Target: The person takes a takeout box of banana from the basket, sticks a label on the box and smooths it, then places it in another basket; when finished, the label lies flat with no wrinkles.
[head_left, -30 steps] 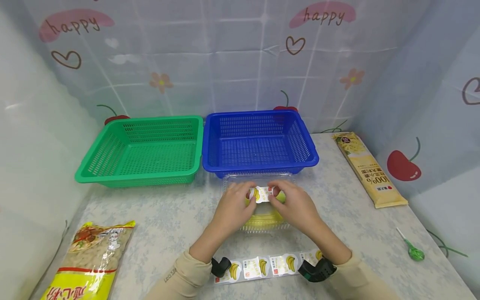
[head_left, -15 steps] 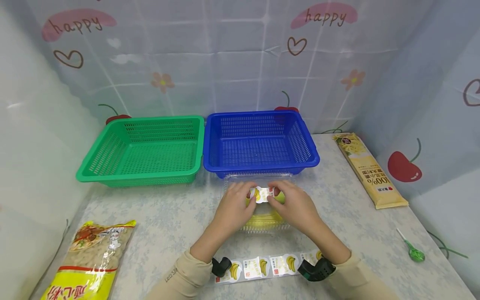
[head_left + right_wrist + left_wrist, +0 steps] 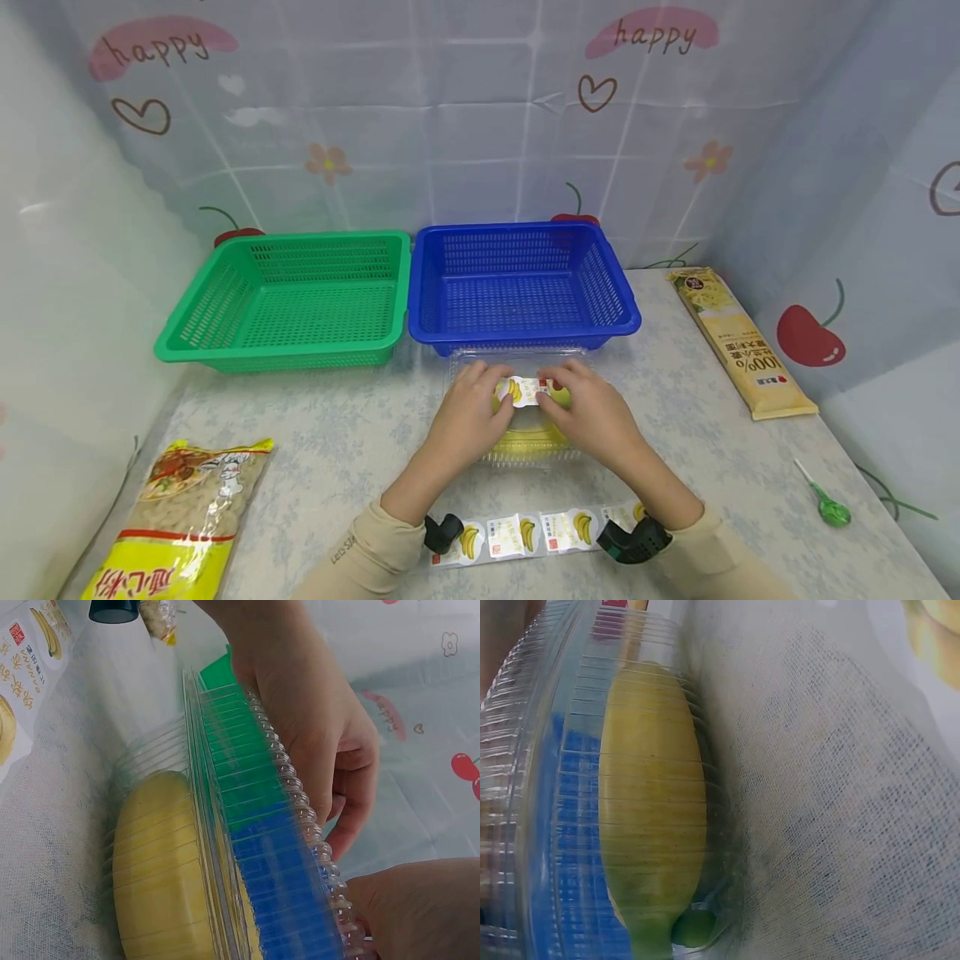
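Note:
A white sticker label (image 3: 527,391) with a banana picture is stretched between both hands, over the lid of a clear plastic box (image 3: 555,356). My left hand (image 3: 468,412) pinches its left end; my right hand (image 3: 594,414) pinches the right end. Whether the label's underside touches the lid cannot be told. Inside the box lies a yellow banana (image 3: 652,787), greenish toward one end, and a small green object (image 3: 695,927) shows at the box's lower end in the left wrist view. The right wrist view has the ridged box rim (image 3: 289,780) and both hands behind it.
A strip of banana labels (image 3: 517,536) lies in front, partly under the wrists. Green (image 3: 397,325) and blue (image 3: 525,337) baskets stand behind. At left is a pasta bag (image 3: 183,517); at right, a long yellow noodle packet (image 3: 738,342) and a green lollipop (image 3: 831,507).
Both hands stay almost in place over the box. The label between them has shifted down very slightly, and the view has moved a little.

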A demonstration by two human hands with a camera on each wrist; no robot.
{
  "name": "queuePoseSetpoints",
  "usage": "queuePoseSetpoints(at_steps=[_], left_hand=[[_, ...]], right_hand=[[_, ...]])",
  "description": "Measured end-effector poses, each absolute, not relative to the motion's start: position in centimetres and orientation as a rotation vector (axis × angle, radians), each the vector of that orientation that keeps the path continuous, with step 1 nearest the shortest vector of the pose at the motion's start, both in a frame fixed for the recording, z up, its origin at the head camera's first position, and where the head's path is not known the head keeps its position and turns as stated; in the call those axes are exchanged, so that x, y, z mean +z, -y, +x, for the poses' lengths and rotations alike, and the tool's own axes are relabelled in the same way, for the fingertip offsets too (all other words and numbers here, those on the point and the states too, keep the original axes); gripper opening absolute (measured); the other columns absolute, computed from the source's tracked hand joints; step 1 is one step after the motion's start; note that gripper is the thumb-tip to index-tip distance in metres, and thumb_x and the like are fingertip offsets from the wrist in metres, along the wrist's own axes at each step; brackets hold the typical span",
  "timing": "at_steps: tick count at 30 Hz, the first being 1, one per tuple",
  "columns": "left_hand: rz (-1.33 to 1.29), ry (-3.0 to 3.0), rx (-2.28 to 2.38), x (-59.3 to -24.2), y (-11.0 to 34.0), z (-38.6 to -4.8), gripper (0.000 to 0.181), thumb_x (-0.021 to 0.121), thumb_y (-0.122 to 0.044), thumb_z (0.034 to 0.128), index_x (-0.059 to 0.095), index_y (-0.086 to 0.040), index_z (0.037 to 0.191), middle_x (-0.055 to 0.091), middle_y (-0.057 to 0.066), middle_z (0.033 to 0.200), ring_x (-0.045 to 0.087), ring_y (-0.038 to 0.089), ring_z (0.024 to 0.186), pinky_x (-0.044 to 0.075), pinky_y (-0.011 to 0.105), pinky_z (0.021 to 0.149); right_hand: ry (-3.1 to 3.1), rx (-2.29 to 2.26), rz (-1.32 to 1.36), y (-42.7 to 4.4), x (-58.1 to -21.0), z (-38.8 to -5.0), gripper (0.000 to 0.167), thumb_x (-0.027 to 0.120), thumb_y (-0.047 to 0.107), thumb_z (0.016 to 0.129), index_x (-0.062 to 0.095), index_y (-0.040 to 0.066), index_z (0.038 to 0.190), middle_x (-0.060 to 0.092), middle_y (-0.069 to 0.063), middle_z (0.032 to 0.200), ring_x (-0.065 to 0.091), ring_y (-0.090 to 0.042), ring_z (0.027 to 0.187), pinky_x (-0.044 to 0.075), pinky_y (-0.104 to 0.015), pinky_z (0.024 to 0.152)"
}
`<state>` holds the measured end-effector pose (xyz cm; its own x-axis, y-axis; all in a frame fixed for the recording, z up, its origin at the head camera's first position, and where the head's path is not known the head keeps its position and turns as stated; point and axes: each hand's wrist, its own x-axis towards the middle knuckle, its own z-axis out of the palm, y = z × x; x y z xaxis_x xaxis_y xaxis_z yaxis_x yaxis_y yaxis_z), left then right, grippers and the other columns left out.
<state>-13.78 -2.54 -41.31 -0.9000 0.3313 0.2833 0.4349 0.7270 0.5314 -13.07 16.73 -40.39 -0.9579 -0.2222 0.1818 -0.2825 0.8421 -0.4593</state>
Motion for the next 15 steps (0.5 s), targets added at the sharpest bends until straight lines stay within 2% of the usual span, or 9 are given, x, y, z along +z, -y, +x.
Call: queuePoseSetpoints(at_steps=[4,10,15], left_hand=[[-0.599,2.712,-0.894,-41.31,2.57,-13.64,0.022,0.065,-0.016,0.0919,0.071,-0.007,0.111,0.063,0.007,0.096,0.054,0.022,0.090,0.047,0.037,0.082],[-0.577,2.635,-0.869,-41.50,2.70,-13.49,0.016,0.069,-0.016,0.0886,0.076,-0.005,0.098,0.058,0.004,0.084,0.047,0.020,0.079,0.042,0.034,0.077],[-0.585,2.605,-0.844,-41.80,2.81,-13.51,0.013,0.071,-0.016,0.0872,0.076,-0.006,0.093,0.057,0.003,0.080,0.046,0.019,0.077,0.042,0.034,0.076]], right_hand=[[2.863,0.805,0.386,-17.23,-40.47,-13.01,0.022,0.069,0.022,0.094,0.073,0.014,0.114,0.061,-0.001,0.095,0.059,-0.015,0.078,0.047,-0.028,0.063],[2.837,0.854,0.397,-17.68,-40.52,-12.95,0.018,0.070,0.016,0.093,0.074,0.014,0.110,0.060,-0.003,0.092,0.046,-0.009,0.063,0.042,-0.023,0.056],[2.828,0.844,0.432,-17.65,-40.53,-12.93,0.019,0.072,0.018,0.091,0.074,0.013,0.110,0.058,-0.002,0.090,0.043,-0.008,0.061,0.041,-0.022,0.055]])
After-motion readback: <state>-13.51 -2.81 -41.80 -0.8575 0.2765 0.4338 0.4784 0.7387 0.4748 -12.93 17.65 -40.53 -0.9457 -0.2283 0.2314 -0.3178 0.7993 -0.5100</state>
